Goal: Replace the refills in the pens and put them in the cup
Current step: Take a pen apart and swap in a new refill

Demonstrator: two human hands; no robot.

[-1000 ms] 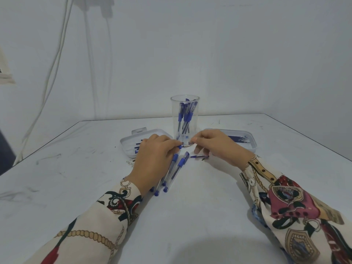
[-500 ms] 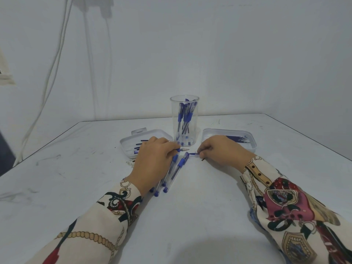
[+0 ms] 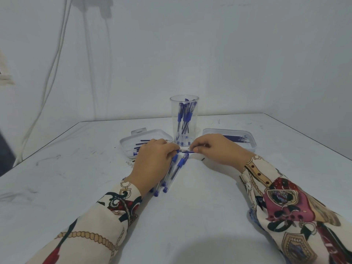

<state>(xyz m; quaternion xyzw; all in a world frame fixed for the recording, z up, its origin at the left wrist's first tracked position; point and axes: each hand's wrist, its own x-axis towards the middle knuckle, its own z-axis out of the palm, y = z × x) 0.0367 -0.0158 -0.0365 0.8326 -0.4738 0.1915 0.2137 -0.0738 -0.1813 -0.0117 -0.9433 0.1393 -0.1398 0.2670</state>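
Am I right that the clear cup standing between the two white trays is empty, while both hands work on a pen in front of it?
Not quite: the head view shows the clear cup already holds several blue pens. The rest stands: it sits between the two white trays, and the left hand and right hand work on a pen before it.

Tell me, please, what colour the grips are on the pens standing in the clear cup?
Blue, seen through the wall of the clear cup in the head view, on the pens.

Clear cup [image 3: 184, 119] upright, holding blue pens. More pens [image 3: 176, 169] flat on bench; refills [image 3: 235, 138] in right tray.
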